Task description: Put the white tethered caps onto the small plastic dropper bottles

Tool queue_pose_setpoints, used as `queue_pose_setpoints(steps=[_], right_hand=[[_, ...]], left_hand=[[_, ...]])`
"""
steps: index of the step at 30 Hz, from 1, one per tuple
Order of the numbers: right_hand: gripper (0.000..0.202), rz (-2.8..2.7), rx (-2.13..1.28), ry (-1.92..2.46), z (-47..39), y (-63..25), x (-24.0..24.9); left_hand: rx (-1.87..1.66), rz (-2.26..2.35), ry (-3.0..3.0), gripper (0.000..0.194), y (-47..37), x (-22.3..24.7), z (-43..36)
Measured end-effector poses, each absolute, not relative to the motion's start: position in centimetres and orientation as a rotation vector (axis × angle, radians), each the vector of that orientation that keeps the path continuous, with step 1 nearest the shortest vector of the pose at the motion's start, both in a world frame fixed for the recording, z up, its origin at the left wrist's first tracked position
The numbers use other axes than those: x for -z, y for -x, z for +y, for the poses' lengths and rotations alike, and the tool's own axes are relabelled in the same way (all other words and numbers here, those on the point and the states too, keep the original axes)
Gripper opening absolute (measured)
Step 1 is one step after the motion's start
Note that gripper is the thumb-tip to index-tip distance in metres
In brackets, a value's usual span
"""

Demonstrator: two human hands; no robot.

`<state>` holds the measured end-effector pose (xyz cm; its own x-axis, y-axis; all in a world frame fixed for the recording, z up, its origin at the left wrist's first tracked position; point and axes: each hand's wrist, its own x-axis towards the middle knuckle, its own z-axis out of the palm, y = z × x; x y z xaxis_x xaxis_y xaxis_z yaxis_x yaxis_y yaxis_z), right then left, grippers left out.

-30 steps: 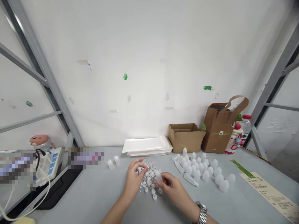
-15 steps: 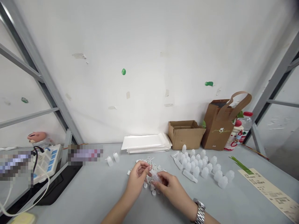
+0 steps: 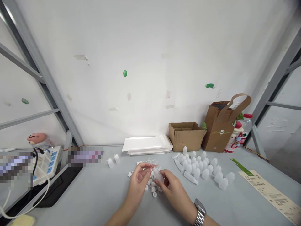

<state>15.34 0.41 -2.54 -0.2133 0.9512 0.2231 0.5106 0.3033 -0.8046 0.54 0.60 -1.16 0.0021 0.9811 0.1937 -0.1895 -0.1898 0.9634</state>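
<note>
Right hand [image 3: 172, 186] grips a small bottle [image 3: 158, 174], tilted, just above the pile of white caps [image 3: 154, 190] on the bench [image 3: 94, 194]. Left hand [image 3: 138, 177] has fingertips bunched at its upper end; can't tell if they pinch a part. Step looks like fitting something at the neck. Next move likely calls for lining up, right hand steady. Bottle: frosted, translucent, plain; neck mostly hidden by fingers.
</note>
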Motion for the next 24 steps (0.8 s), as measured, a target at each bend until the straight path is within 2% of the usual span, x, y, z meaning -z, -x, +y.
queue_pose_setpoints(steps=[6,15,24], right_hand=[[0.013,-1.942,-0.598,1.311,0.14,-15.47,2.80],[0.015,-1.976,-0.419,1.362,-0.08,-15.24,2.93],[0.013,-1.997,-0.350,1.376,-0.11,-15.17,3.37]], left_hand=[[-1.416,0.992,-1.208,0.025,-0.72,0.99,0.46],[-1.431,1.138,-1.432,0.017,-0.40,1.67,1.12],[-1.377,1.252,-1.586,0.017,-0.19,1.80,0.86]])
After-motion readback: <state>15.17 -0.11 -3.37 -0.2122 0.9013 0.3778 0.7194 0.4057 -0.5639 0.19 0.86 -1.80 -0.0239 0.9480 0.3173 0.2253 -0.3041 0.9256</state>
